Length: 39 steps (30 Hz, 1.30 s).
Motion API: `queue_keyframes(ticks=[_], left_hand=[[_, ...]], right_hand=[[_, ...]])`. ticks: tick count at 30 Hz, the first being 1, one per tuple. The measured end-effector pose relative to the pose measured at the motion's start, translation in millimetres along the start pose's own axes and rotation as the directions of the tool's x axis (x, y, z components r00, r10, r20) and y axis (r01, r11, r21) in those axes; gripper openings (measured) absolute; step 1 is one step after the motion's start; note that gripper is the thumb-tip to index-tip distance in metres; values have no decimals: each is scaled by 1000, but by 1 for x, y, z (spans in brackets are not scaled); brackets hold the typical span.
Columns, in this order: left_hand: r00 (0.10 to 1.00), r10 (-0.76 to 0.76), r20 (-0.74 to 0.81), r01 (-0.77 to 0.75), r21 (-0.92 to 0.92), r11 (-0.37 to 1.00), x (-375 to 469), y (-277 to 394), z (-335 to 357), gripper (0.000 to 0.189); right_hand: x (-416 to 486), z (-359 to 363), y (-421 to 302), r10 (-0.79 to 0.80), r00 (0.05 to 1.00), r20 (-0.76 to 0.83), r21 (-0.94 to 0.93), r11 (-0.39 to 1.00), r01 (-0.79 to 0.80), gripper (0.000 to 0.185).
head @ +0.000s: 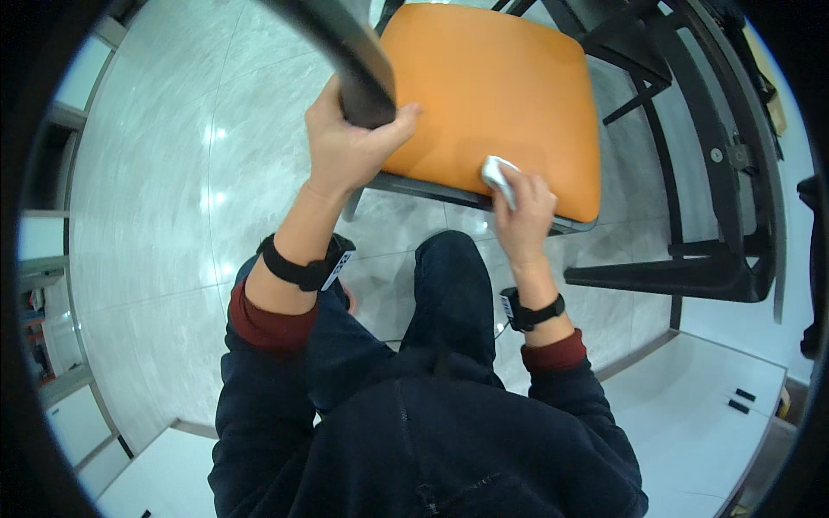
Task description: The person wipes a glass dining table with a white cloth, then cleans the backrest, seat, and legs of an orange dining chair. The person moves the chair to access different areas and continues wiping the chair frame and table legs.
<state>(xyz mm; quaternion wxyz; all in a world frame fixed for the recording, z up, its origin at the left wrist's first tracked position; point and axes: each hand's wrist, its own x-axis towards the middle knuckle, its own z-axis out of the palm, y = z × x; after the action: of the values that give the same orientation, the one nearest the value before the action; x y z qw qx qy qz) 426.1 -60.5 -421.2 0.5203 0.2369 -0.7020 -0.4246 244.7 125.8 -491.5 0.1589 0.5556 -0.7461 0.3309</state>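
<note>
A chair with an orange padded seat point(492, 97) stands in front of me, its dark frame point(440, 191) showing under the near edge. My left hand point(343, 142) grips the end of the chair's dark backrest point(369, 84), left of the seat. In my right hand point(528, 207) is a crumpled white cloth or wipe point(502, 175), pinched between thumb and fingers. That hand rests at the near edge of the seat, right of its middle, and the cloth touches the orange cover. The fingers hide part of the cloth.
Dark furniture with legs and bars point(699, 155), apparently another chair, stands close on the right. A white cabinet point(693, 401) with black handles is at the lower right. More white cabinets point(78, 421) line the left. Glossy grey floor tiles point(155, 194) lie around the chair.
</note>
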Motion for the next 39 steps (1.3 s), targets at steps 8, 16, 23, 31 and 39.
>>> queue_keyframes(ticks=[8, 16, 23, 31, 39], left_hand=[[946, -78, 316, 46, 108, 993, 3, 5, -48, 99], [987, -129, -99, 118, -106, 987, -3, 8, -90, 62], [993, -34, -111, 10, -209, 978, -2, 25, -84, 44], [985, -115, -127, 93, -172, 981, 3, 24, -81, 38], [984, -76, -161, 44, -197, 979, 4, 23, -85, 33]], right_hand=[[21, 79, -87, -302, 945, 124, 118, 950, 288, 29], [22, 41, -87, -310, 865, 395, 421, 898, 129, 20], [99, -57, -121, -60, 998, 35, 822, 570, 5, 17], [238, -117, -232, -625, 593, -508, 183, 594, 783, 24], [206, -87, -214, -761, 621, -191, -198, 649, 734, 37]])
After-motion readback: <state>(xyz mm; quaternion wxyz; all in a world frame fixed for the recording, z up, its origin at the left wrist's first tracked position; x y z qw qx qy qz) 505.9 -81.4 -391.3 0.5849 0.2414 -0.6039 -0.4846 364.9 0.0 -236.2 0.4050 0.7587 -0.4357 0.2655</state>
